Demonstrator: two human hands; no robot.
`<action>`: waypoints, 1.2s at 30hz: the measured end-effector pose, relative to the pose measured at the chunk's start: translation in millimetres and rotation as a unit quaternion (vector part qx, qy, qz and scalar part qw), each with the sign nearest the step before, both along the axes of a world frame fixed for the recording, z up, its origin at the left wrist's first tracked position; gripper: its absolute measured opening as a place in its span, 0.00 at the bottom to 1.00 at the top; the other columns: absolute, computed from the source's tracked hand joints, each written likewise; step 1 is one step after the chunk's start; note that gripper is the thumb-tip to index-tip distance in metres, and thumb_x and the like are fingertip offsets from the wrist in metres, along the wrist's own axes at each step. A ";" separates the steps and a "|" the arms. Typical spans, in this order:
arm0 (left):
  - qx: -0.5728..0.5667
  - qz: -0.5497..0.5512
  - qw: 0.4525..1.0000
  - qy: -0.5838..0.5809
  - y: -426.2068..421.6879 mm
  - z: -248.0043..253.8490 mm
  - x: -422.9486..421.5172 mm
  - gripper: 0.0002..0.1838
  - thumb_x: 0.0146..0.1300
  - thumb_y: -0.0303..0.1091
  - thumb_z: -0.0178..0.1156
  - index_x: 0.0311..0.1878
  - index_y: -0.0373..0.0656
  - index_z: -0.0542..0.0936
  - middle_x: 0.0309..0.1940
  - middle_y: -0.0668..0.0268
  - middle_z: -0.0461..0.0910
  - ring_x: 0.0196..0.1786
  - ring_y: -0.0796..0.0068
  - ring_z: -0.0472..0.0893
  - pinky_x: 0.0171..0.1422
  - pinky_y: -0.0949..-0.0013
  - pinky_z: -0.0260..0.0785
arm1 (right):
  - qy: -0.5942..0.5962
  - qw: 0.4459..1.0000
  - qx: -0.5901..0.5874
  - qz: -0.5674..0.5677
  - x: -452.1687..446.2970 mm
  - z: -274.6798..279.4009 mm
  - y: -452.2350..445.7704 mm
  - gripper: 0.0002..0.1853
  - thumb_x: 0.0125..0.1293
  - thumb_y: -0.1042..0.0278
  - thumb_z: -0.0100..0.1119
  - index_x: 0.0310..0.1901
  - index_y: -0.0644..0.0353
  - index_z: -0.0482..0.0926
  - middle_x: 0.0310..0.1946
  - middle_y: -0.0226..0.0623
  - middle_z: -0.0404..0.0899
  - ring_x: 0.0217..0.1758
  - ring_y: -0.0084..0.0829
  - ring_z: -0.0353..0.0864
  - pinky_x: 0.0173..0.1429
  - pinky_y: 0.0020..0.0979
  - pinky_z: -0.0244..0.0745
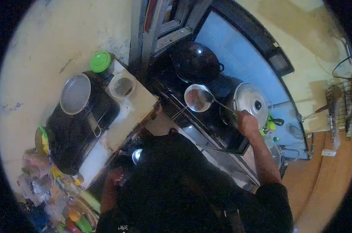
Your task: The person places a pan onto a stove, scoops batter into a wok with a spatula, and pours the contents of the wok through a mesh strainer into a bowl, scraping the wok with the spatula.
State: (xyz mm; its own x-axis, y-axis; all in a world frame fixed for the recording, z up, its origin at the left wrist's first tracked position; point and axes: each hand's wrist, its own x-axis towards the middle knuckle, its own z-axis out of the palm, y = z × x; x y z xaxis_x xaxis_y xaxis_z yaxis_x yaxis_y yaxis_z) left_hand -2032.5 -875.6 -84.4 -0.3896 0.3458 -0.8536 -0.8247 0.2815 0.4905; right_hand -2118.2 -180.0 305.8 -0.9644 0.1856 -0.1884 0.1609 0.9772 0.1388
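A long-handled ladle [222, 105] is held by my right hand [246, 122], fingers wrapped round the end of its handle. Its bowl rests in or over a small light pan [193, 101] with brownish contents, on the dark stove [213, 124]. Just beyond my right hand stands a big pot with a silver lid [251, 101] and a black knob. My left hand [116, 176] hangs low beside my body in shadow, near a shiny round metal thing [137, 156]; its fingers are too dark to make out.
A black wok [196, 62] sits at the back of the stove. On the left counter [134, 110] are a white tub [122, 86], a green-lidded jar [100, 62] and a sieve [75, 94] over a black case [82, 134]. Vegetables and bags lie lower left. A wire rack [341, 110] hangs right.
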 end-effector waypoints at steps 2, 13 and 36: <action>0.000 0.001 1.000 -0.020 -1.1 -8.2 3.3 0.17 0.68 0.48 0.48 0.45 0.46 0.79 0.27 0.65 0.80 0.25 0.72 0.78 0.27 0.68 0.72 | 0.011 1.000 -0.004 -0.011 2.1 -0.7 -2.1 0.20 0.56 0.73 0.52 0.53 0.51 0.77 0.37 0.44 0.78 0.38 0.48 0.81 0.41 0.44 0.77; 0.000 0.015 0.998 -0.061 -0.5 -30.5 8.8 0.16 0.68 0.47 0.49 0.47 0.47 0.78 0.27 0.66 0.79 0.25 0.73 0.77 0.28 0.67 0.72 | -0.019 0.999 -0.030 -0.021 8.8 -11.6 2.6 0.21 0.53 0.76 0.53 0.51 0.54 0.77 0.34 0.48 0.77 0.37 0.50 0.80 0.43 0.45 0.76; -0.069 0.016 0.998 0.006 84.6 -4.8 22.2 0.16 0.67 0.45 0.50 0.52 0.49 0.76 0.27 0.68 0.76 0.26 0.74 0.75 0.30 0.67 0.71 | -0.350 0.923 -0.144 -0.069 -301.7 23.7 148.8 0.12 0.56 0.61 0.57 0.40 0.53 0.83 0.19 0.32 0.76 0.18 0.25 0.73 0.21 0.31 0.69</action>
State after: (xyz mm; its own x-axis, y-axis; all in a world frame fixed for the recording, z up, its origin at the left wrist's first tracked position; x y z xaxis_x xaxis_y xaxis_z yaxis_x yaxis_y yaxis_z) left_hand -2010.3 -791.0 -89.1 -0.4089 0.2134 -0.8873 -0.8287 0.3202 0.4590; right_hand -2420.0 -31.2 329.5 -0.5587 0.1433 -0.8169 0.2560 0.9667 -0.0055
